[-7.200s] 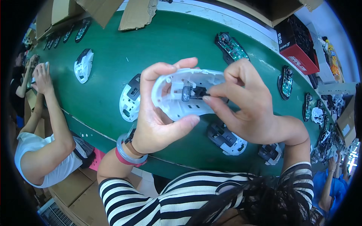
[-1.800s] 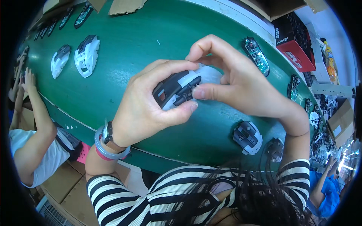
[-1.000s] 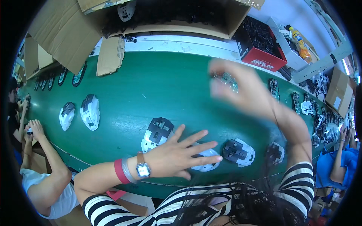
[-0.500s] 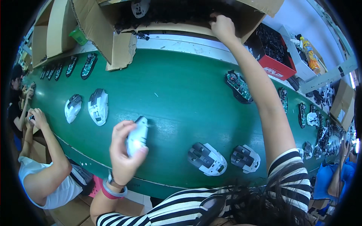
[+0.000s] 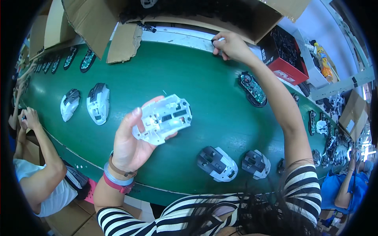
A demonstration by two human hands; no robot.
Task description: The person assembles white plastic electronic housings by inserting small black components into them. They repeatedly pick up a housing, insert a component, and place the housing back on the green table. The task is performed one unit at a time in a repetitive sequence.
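My left hand (image 5: 130,147) grips a white mouse shell (image 5: 167,118) by its edge above the green table. The shell's hollow inner side, with slots and posts, faces up. Up by the front edge of the cardboard box, my right hand (image 5: 234,49) pinches a small black part (image 5: 214,42), largely covered by the fingers. Two grey-and-white mouse shells (image 5: 217,164) lie at the near right, and two similar shells (image 5: 98,104) rest at the left. A mouse base with a green circuit board (image 5: 252,89) sits left of my right forearm.
An open cardboard box (image 5: 197,24) of black parts stands on the white ledge, its torn flap (image 5: 124,43) hanging over the table (image 5: 157,70). Right of it is a red box (image 5: 289,74) of black pieces. Circuit-board bases line both sides. Co-workers (image 5: 45,173) sit left and right.
My right hand has come out of the cardboard box toward me, holding a small black part. My left hand has turned the shell so its inside shows, and shifted it to the right.
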